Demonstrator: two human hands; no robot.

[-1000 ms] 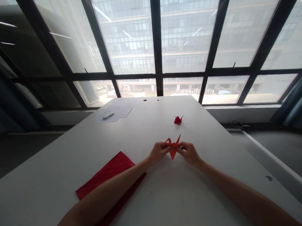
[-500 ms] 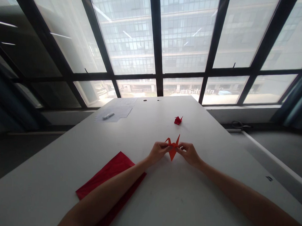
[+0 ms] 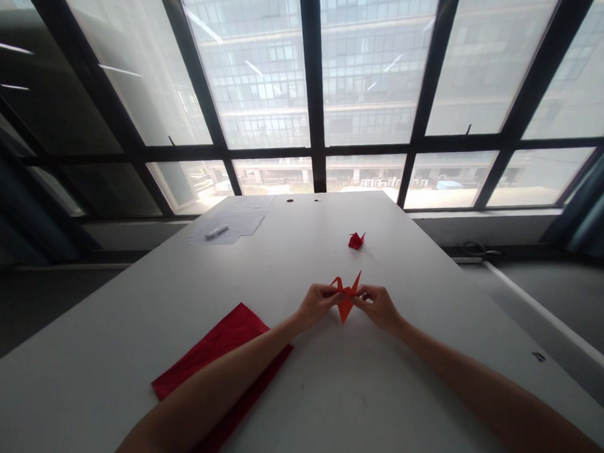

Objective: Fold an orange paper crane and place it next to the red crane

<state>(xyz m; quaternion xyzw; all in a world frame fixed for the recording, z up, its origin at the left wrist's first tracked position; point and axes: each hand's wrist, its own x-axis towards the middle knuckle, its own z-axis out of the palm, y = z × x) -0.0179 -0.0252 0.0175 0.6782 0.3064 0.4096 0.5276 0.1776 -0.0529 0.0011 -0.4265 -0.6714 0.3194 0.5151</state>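
Pinching orange paper crane [image 3: 346, 302], folds apparently done, between narrowly closed fingers [image 3: 330, 295] of left hand [image 3: 317, 304] and right hand [image 3: 377, 307], over mid-table [image 3: 375, 390]; smaller red crane [image 3: 356, 240] lying beyond; flat red paper [image 3: 211, 348] near left edge.

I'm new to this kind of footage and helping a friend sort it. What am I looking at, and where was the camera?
The camera is worn on a person's head and looks forward and down, so the two bare arms are that person's own. Their left hand and right hand together hold an orange-red paper crane. On the white table lie a smaller red paper crane, red paper partly under the left forearm, and, farther away, white sheets with a small white pen-like object. Behind the table are large windows.
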